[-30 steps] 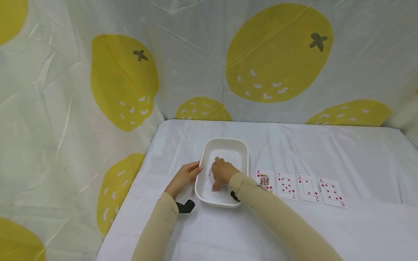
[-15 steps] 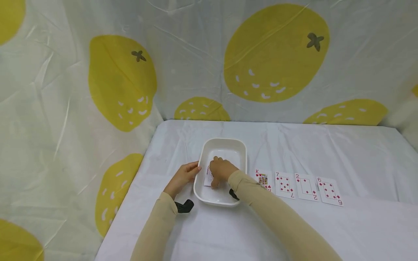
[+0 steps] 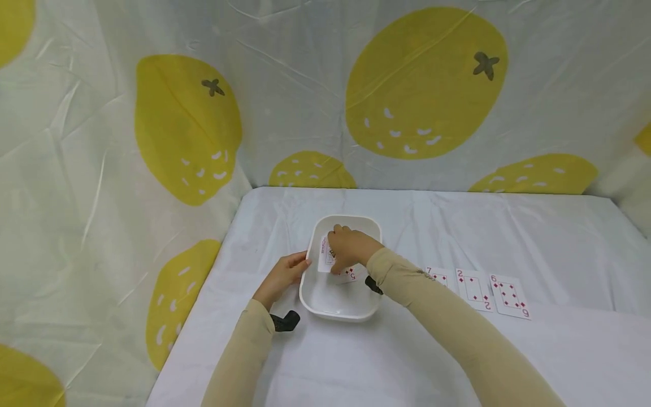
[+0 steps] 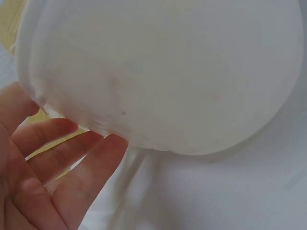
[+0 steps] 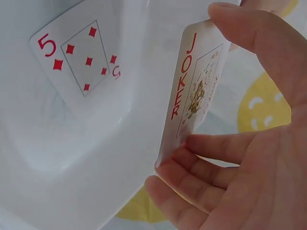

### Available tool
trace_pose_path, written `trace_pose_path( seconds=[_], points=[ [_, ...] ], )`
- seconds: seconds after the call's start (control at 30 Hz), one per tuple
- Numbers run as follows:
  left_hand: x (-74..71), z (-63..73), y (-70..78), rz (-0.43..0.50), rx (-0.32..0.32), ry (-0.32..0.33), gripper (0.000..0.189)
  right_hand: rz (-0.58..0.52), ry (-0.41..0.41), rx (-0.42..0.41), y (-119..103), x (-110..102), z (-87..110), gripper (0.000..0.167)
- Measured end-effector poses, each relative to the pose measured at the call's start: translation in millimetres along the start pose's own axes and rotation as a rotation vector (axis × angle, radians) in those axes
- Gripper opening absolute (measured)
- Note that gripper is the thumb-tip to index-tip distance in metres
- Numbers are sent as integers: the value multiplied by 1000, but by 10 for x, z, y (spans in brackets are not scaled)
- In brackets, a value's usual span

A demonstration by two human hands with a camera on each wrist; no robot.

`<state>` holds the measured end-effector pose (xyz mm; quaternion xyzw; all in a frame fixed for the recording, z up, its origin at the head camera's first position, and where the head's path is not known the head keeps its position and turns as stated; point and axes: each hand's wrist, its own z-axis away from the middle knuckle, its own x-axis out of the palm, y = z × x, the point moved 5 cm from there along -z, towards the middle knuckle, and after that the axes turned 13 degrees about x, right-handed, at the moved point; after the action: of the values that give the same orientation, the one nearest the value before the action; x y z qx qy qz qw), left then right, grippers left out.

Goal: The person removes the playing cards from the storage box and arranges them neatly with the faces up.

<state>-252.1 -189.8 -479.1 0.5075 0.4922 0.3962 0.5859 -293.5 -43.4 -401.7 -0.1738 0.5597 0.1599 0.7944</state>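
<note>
A white plastic tray [image 3: 339, 302] with rounded corners sits on the table. At its left side my left hand [image 3: 282, 278] grips the rim; the left wrist view shows the fingers against the tray's outer wall [image 4: 182, 91]. Inside or just over the tray, my right hand [image 3: 352, 247] holds a joker playing card [image 5: 195, 93] by opposite edges between thumb and fingers. The card is tilted up on edge in the right wrist view. A five of diamonds card [image 5: 88, 60] lies face up on the tray floor, partly covered by the hand in the head view.
To the tray's right, a seven of diamonds [image 3: 436, 275], a two of diamonds [image 3: 474, 289] and a six of diamonds [image 3: 510, 297] lie face up in a row. The right sleeve [image 3: 452, 316] partly covers the seven. A lemon-print curtain [image 3: 300, 102] stands behind the table.
My right hand has moved away from me within the tray, bringing the joker along and uncovering the five of diamonds. The sleeve now hides the king of hearts. The left hand keeps its grip.
</note>
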Motion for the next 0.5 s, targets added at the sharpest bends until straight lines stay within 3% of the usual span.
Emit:
trace_pose_path(
  seconds=[0.23, 0.5],
  points=[
    [3, 1, -6, -32, -8, 8, 40, -2, 32, -21, 259, -89, 122, 76],
    [6, -2, -21, 1, -10, 1, 41, -25, 96, -31, 712, -115, 356, 77]
  ],
)
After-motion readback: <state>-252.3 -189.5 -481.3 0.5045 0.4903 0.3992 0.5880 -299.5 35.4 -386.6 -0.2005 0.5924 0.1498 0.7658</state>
